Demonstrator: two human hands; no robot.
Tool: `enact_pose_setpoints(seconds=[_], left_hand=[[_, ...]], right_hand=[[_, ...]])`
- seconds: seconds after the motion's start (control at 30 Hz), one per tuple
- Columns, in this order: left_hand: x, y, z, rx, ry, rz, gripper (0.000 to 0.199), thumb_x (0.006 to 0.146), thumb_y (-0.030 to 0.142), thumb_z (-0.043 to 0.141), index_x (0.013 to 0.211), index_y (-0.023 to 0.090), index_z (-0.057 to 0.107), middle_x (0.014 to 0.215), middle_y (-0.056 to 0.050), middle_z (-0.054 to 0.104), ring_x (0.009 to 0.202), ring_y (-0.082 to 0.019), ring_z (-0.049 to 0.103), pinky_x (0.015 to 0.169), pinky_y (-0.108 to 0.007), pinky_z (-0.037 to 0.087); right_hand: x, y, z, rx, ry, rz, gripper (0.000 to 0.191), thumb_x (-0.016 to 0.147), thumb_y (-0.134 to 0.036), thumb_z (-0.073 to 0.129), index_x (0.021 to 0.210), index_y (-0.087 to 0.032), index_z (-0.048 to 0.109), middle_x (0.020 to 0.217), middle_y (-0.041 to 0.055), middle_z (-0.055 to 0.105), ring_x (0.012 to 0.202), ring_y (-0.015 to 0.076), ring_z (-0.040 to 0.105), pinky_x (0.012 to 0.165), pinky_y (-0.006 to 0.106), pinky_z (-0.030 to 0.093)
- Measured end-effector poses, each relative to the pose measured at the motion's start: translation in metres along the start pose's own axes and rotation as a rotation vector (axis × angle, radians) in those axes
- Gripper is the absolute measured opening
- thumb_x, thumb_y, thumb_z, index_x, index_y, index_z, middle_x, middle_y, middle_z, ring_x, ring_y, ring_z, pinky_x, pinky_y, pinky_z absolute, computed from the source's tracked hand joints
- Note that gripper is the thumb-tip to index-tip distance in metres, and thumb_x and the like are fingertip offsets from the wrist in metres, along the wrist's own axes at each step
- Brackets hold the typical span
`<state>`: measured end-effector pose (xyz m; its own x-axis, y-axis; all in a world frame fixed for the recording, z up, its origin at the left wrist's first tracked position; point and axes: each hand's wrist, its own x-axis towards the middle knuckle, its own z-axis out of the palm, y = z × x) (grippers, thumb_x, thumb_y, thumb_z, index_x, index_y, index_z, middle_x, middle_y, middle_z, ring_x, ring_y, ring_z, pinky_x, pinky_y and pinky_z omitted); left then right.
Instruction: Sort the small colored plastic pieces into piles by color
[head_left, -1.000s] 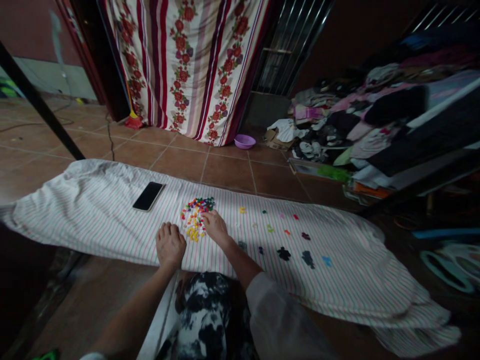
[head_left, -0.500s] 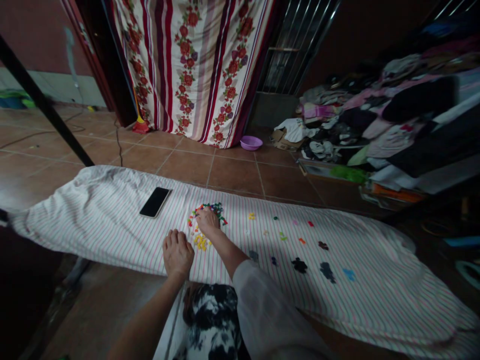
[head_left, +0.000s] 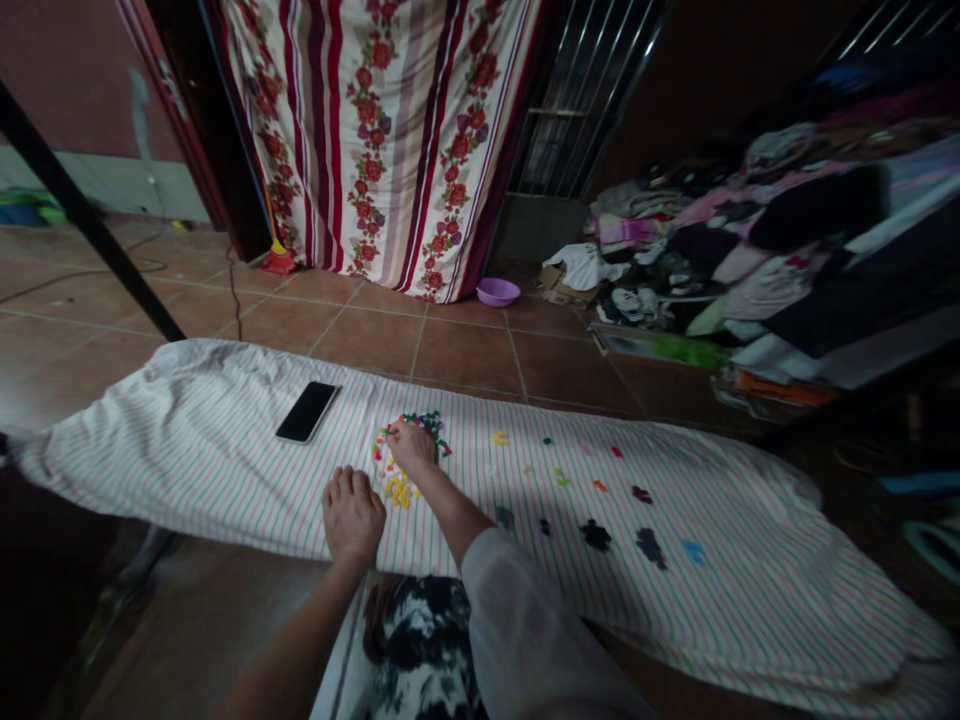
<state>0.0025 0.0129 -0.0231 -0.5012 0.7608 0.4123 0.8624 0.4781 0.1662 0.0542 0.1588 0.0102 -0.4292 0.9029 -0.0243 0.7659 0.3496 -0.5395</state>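
Note:
My right hand [head_left: 412, 447] reaches into a mixed heap of small coloured pieces [head_left: 429, 421] on a striped cloth [head_left: 247, 480]. Its fingers are bent together at the heap's left side; whatever is between the tips is too small to make out. Yellow pieces [head_left: 400, 491] lie just below that hand. My left hand [head_left: 352, 515] rests palm down on the cloth near its front edge, fingers stretched out, with nothing in it. Right of the heap lie small groups sorted by colour, among them yellow [head_left: 500, 438], light green [head_left: 562, 478], black [head_left: 596, 535] and blue [head_left: 694, 551].
A phone [head_left: 307, 412] lies on the cloth left of the heap. Beyond the covered surface are a tiled floor, a purple basin [head_left: 498, 292], a hanging flowered curtain [head_left: 405, 150] and a large pile of clothes [head_left: 720, 230] at the right. A dark pole [head_left: 90, 215] slants at the left.
The view has tilted and shifted slightly. My right hand stays at the heap with its fingers moved little; my left hand keeps its place on the cloth.

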Motion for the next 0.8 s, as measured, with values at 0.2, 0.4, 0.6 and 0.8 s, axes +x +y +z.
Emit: enact_pose_setpoints(seconds=[0.2, 0.4, 0.6, 0.8], left_hand=[[-0.001, -0.001, 0.001, -0.042, 0.006, -0.007, 0.023, 0.086, 0.017, 0.043, 0.099, 0.012, 0.062, 0.120, -0.017, 0.061, 0.122, -0.029, 0.050, 0.102, -0.042, 0.036], [-0.001, 0.000, -0.004, -0.056, -0.015, -0.008, 0.022, 0.086, 0.019, 0.044, 0.098, 0.012, 0.061, 0.118, -0.017, 0.060, 0.120, -0.029, 0.050, 0.100, -0.041, 0.036], [0.000, 0.000, -0.010, -0.046, -0.028, -0.016, 0.022, 0.084, 0.019, 0.044, 0.098, 0.012, 0.061, 0.114, -0.016, 0.061, 0.113, -0.028, 0.053, 0.096, -0.039, 0.037], [-0.001, -0.002, -0.010, -0.027, -0.026, -0.004, 0.023, 0.085, 0.020, 0.043, 0.098, 0.012, 0.061, 0.107, -0.014, 0.061, 0.108, -0.027, 0.053, 0.092, -0.038, 0.037]], right_hand=[[-0.007, 0.015, 0.007, 0.739, 0.092, 0.175, 0.006, 0.076, -0.024, 0.061, 0.081, -0.020, 0.064, 0.072, -0.0013, 0.070, 0.070, 0.0137, 0.065, 0.065, 0.023, 0.047], [-0.024, 0.025, 0.001, 1.384, 0.090, 0.398, 0.017, 0.062, -0.029, 0.073, 0.069, -0.019, 0.060, 0.060, -0.0029, 0.064, 0.055, 0.0099, 0.057, 0.049, 0.019, 0.039], [-0.059, 0.034, -0.023, 1.580, 0.011, 0.342, 0.018, 0.059, -0.026, 0.077, 0.067, -0.019, 0.062, 0.065, -0.0018, 0.066, 0.060, 0.0092, 0.057, 0.053, 0.018, 0.041], [-0.088, 0.044, -0.043, 1.618, 0.001, 0.328, 0.027, 0.057, -0.028, 0.084, 0.073, -0.019, 0.063, 0.072, 0.0013, 0.069, 0.067, 0.0117, 0.061, 0.058, 0.020, 0.044]])
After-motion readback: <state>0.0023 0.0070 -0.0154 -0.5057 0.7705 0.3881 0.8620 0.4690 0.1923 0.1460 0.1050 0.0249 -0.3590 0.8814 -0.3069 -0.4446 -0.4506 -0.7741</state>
